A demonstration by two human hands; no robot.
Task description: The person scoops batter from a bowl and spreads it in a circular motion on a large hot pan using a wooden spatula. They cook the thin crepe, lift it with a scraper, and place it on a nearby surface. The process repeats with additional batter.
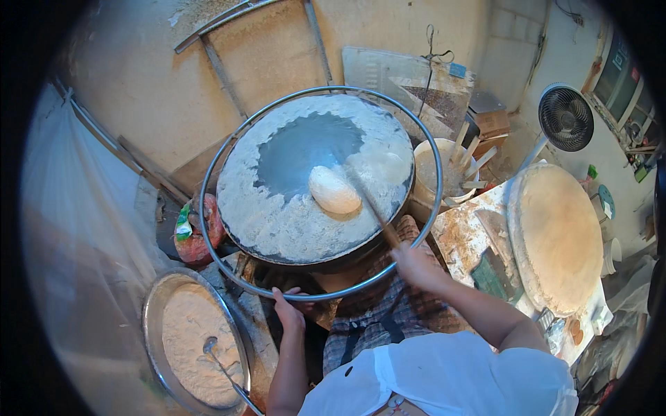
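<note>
White shirt (pixel 444 378) nearest; beyond, the left hand (pixel 290 312) grasps a steel ring (pixel 347 292) around a pale-coated round pan (pixel 312 265). The right hand (pixel 415 267) clasps a blurred stick (pixel 374 206), which meets a rounded pale lump (pixel 334 191) on the pan. Probably spreading or stirring; the next move calls for a steady sweep.
</note>
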